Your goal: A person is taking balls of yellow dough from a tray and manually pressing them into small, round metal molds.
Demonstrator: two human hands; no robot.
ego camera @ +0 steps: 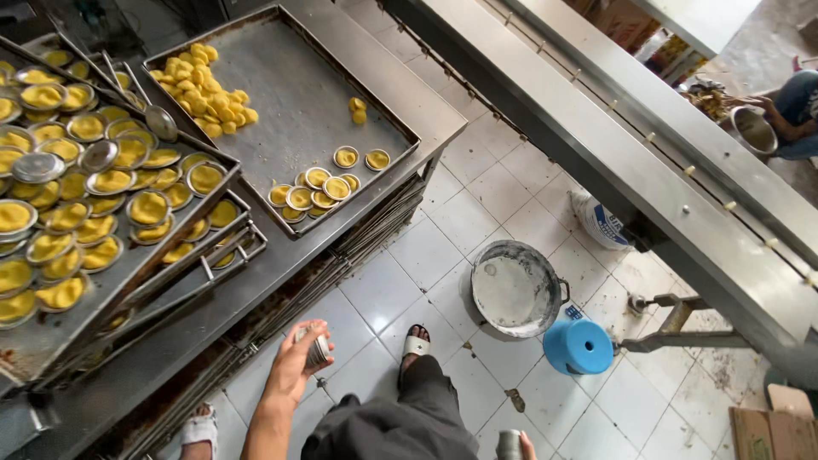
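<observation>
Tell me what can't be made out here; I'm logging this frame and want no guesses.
- Right hand, head view: cut off by the bottom edge; only part of the small metal thing it holds shows.
- Left hand: the fingers cover most of the small metal tin, so its contents are hidden.
- Lower trays: covered by the stacked tray of filled tins above.
- Person at the top right: cut off by the frame edge.
</observation>
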